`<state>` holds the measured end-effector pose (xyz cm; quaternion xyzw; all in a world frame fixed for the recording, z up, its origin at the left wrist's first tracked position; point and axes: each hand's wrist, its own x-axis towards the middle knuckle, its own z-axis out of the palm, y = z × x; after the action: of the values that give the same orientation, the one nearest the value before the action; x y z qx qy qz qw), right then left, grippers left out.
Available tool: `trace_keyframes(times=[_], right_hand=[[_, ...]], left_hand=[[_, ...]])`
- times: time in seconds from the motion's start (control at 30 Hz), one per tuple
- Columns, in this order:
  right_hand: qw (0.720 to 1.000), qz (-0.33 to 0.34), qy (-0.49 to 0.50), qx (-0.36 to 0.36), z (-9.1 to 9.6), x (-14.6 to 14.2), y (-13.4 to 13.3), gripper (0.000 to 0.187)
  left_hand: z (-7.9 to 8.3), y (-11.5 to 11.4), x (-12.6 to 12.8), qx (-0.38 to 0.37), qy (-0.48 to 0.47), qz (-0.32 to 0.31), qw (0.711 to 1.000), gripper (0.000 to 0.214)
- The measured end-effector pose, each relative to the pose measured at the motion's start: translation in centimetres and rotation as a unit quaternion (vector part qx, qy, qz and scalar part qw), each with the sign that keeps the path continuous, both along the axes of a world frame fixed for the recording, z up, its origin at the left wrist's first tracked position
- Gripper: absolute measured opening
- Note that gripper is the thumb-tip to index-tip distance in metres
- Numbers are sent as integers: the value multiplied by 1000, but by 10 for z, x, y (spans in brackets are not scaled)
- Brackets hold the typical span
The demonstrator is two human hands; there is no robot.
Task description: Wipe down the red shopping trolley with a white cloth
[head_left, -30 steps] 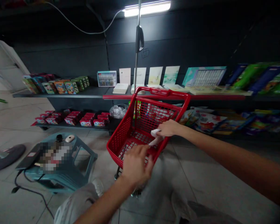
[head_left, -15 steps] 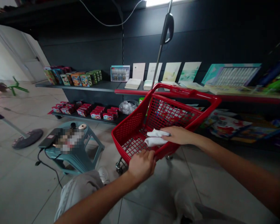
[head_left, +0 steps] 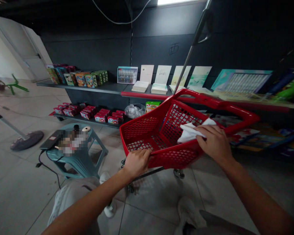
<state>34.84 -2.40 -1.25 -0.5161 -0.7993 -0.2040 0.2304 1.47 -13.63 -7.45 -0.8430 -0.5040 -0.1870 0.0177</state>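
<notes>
A small red shopping cart [head_left: 147,130] with a mesh basket stands before me, its handle toward the right and a tall metal pole rising behind it. My left hand [head_left: 138,162] is closed over the basket's near rim, fingers curled to the inside. A white cloth [head_left: 189,132] is bunched under the fingers of my right hand [head_left: 215,140], pressed on the near rim close to the handle end. Part of the cloth drapes into the basket. The palm of my right hand hides some of the rim.
Shelves [head_left: 107,88] behind the cart carry small boxes, books and marker sets. To the left stands a blue-grey stool [head_left: 78,166] with a black device, cable and blurred items. A pole base [head_left: 26,140] rests farther left. My shoes are on the tiled floor below.
My right hand has moved right and up with the cloth, from inside the basket to the rim near the handle. The cart has turned slightly, and my left hand sits farther left.
</notes>
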Motion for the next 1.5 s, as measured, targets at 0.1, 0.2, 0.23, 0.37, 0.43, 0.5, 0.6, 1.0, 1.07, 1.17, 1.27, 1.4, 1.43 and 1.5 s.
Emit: trace_keyframes(times=[0.1, 0.2, 0.23, 0.37, 0.43, 0.5, 0.6, 1.0, 1.07, 1.17, 1.27, 1.4, 1.43, 1.5], right_hand=[[997, -24, 57, 35, -12, -9, -15, 34], [995, -28, 91, 40, -16, -21, -24, 35], [994, -24, 100, 37, -16, -23, -27, 37], [985, -41, 149, 78, -12, -17, -38, 43], [979, -68, 158, 110, -9, -8, -43, 42], [978, -85, 149, 122, -7, 1, -47, 42], [979, -92, 141, 118, -2, 10, -51, 43], [985, 38, 167, 12, -26, -82, -54, 35], [981, 60, 186, 10, -31, -101, -50, 36], [976, 89, 197, -5, -38, -130, -47, 40], [976, 122, 180, -16, -41, -152, -48, 43], [979, 136, 150, -16, -39, -151, -43, 43], [981, 128, 149, -13, -37, -144, -41, 43], [983, 101, 152, -2, -32, -122, -38, 43]], left_hand=[[1, 11, -9, -20, 2, -10, 1000, 31], [5, 23, -19, -35, 2, -25, 999, 33], [7, 27, -22, -38, -1, -25, 999, 34], [9, 41, -29, -28, -16, 4, 999, 35], [8, 47, -29, -15, -14, 29, 999, 35], [6, 51, -29, -2, -12, 53, 999, 36], [4, 55, -27, 6, -9, 75, 997, 36], [-12, 72, -23, 1, -136, 141, 981, 41], [-20, 77, -31, 11, -155, 132, 979, 54], [-29, 80, -41, 33, -155, 127, 979, 68], [-33, 81, -48, 26, -141, 140, 980, 77], [-32, 83, -52, -2, -97, 154, 983, 78], [-32, 84, -53, -2, -90, 158, 983, 76], [-32, 86, -55, 1, -81, 162, 983, 72]])
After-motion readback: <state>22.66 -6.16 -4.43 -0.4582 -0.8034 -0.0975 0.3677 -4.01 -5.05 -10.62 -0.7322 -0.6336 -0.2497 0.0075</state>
